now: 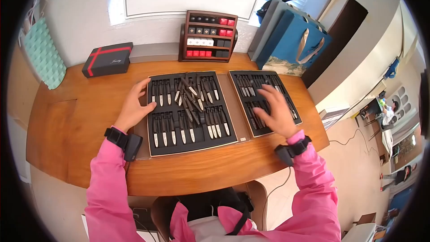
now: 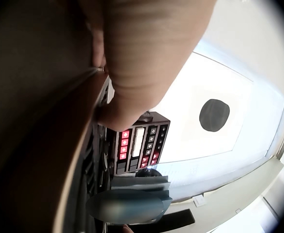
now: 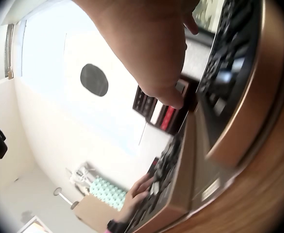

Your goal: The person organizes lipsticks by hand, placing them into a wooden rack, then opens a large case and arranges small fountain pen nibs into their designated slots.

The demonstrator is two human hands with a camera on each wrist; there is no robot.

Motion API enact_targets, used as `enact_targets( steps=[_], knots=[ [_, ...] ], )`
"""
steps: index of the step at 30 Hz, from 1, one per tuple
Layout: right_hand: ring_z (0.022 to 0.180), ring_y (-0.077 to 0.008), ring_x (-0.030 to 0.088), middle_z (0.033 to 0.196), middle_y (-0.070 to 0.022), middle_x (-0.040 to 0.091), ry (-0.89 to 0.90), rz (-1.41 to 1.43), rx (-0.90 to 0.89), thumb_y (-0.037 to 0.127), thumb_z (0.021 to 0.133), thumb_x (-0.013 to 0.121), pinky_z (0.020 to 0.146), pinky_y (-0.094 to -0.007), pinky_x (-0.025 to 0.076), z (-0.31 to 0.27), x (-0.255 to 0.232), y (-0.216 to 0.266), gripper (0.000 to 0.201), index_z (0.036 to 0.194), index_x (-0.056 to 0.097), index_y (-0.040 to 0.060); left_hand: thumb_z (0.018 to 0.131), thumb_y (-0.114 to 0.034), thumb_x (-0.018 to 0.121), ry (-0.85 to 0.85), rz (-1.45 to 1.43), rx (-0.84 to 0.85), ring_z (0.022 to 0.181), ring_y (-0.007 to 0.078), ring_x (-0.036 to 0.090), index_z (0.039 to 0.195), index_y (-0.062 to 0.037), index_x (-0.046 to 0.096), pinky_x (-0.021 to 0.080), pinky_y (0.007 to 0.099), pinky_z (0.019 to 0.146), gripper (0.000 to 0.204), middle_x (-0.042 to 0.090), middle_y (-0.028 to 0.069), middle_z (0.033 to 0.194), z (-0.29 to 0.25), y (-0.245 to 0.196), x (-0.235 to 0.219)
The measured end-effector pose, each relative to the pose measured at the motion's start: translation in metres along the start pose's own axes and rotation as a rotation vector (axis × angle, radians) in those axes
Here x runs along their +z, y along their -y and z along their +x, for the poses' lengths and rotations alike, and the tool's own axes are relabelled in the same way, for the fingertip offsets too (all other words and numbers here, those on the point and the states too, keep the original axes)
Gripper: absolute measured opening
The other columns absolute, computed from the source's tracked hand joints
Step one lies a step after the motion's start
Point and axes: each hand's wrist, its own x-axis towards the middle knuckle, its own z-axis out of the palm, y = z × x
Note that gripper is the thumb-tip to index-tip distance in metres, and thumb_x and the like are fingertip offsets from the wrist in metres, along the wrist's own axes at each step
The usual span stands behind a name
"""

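A flat dark case lies open in two halves, a left tray (image 1: pixel 197 146) and a right tray (image 1: pixel 273 131), each with rows of slim dark pieces with pale rounded ends. More of these slim pieces (image 1: pixel 190 96) lie in a loose heap over the left tray's upper middle. My left hand (image 1: pixel 133 107) is at the left tray's outer edge, its thumb stretched over the rim and its fingers farther up the side. Over the right tray is my right hand (image 1: pixel 278 115), fingers spread and slightly blurred, with nothing seen in its grasp.
Behind the trays stands a wooden rack (image 1: pixel 208 38) of small red, white and black boxes. A black box (image 1: pixel 107 60) with a red ribbon sits back left, near a mint woven bag (image 1: pixel 45 54). Blue paper bags (image 1: pixel 291 40) stand back right. Cables hang from the wrist cameras.
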Motion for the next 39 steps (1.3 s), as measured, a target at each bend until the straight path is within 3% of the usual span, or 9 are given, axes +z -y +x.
enact_targets(
  steps=[5,7,13,25,31,33,34,36,39],
  knots=[
    [0.130,-0.0407,0.052,0.137,-0.0264,0.056,-0.117,-0.061,0.346,0.035,0.090,0.073,0.111,-0.0434,0.040,-0.046,-0.017,-0.097,0.064,0.136,0.054,-0.0050,0.087,-0.004,0.063,0.052,0.157,0.056,0.145,0.0333,0.037,0.143,-0.0046,0.049,0.031,0.0415,0.119,0.058,0.041,0.0176,0.154,-0.004,0.007,0.001],
    [0.127,-0.0357,0.058,0.133,-0.0268,0.061,-0.024,0.340,0.606,0.043,0.092,0.071,0.109,-0.0389,0.042,-0.052,-0.019,-0.105,0.073,0.139,0.050,-0.0097,0.092,-0.007,0.056,0.088,0.221,0.051,0.148,0.0337,0.032,0.144,-0.0042,0.048,0.023,0.0399,0.122,0.052,0.038,0.0176,0.156,-0.005,0.008,0.000],
    [0.131,-0.0316,0.055,0.137,-0.0259,0.059,-0.024,0.488,0.591,0.045,0.095,0.067,0.111,-0.0362,0.039,-0.049,-0.013,-0.089,0.075,0.143,0.047,-0.0092,0.097,-0.010,0.055,0.115,0.329,-0.012,0.150,0.0349,0.031,0.145,-0.0044,0.047,0.027,0.0401,0.121,0.049,0.031,0.0191,0.162,-0.020,-0.006,-0.017],
    [0.150,-0.0461,0.023,0.157,-0.0356,0.026,0.172,0.555,0.379,0.043,0.093,0.069,0.122,-0.0450,0.023,-0.050,0.028,0.053,0.084,0.148,0.036,-0.0108,0.104,-0.018,0.052,0.342,0.382,-0.357,0.156,0.0291,0.017,0.158,-0.0119,0.033,0.016,0.0361,0.124,0.058,0.024,0.0186,0.166,-0.082,0.004,-0.179],
    [0.145,-0.0473,0.030,0.154,-0.0356,0.030,0.218,0.514,0.300,0.043,0.094,0.068,0.119,-0.0461,0.029,-0.053,0.021,0.074,0.085,0.149,0.032,-0.0110,0.101,-0.010,0.055,0.318,0.546,-0.545,0.145,0.0243,0.040,0.155,-0.0122,0.042,0.029,0.0357,0.119,0.056,0.046,0.0131,0.156,-0.083,-0.047,-0.181],
    [0.143,-0.0463,0.035,0.152,-0.0344,0.035,0.234,0.443,0.276,0.043,0.095,0.068,0.117,-0.0459,0.032,-0.041,0.005,0.073,0.082,0.149,0.034,-0.0087,0.100,-0.016,0.057,0.255,0.910,-0.206,0.136,0.0303,0.052,0.146,-0.0073,0.051,0.038,0.0391,0.113,0.047,0.057,0.0167,0.145,-0.075,-0.053,-0.176],
    [0.137,-0.0448,0.042,0.147,-0.0321,0.042,0.294,0.485,0.342,0.042,0.095,0.068,0.114,-0.0455,0.036,-0.025,-0.008,0.068,0.079,0.149,0.036,-0.0056,0.100,-0.016,0.057,0.248,0.912,-0.210,0.136,0.0303,0.052,0.146,-0.0073,0.051,0.038,0.0391,0.113,0.047,0.057,0.0167,0.145,-0.066,-0.065,-0.164],
    [0.131,-0.0433,0.049,0.142,-0.0298,0.050,0.358,0.531,0.408,0.041,0.095,0.068,0.111,-0.0450,0.039,0.001,-0.011,0.053,0.075,0.149,0.038,-0.0025,0.100,-0.016,0.058,0.105,0.506,-0.013,0.132,0.0317,0.055,0.138,-0.0054,0.059,0.041,0.0392,0.111,0.039,0.060,0.0165,0.140,-0.040,-0.102,-0.115],
    [0.124,-0.0405,0.056,0.132,-0.0235,0.061,0.156,0.309,0.044,0.035,0.095,0.066,0.107,-0.0431,0.043,0.042,0.024,0.015,0.058,0.141,0.051,0.0021,0.101,-0.014,0.055,0.118,0.385,0.154,0.129,0.0312,0.057,0.134,-0.0038,0.061,0.041,0.0378,0.110,0.035,0.062,0.0155,0.137,0.000,-0.135,-0.036]
  ],
)
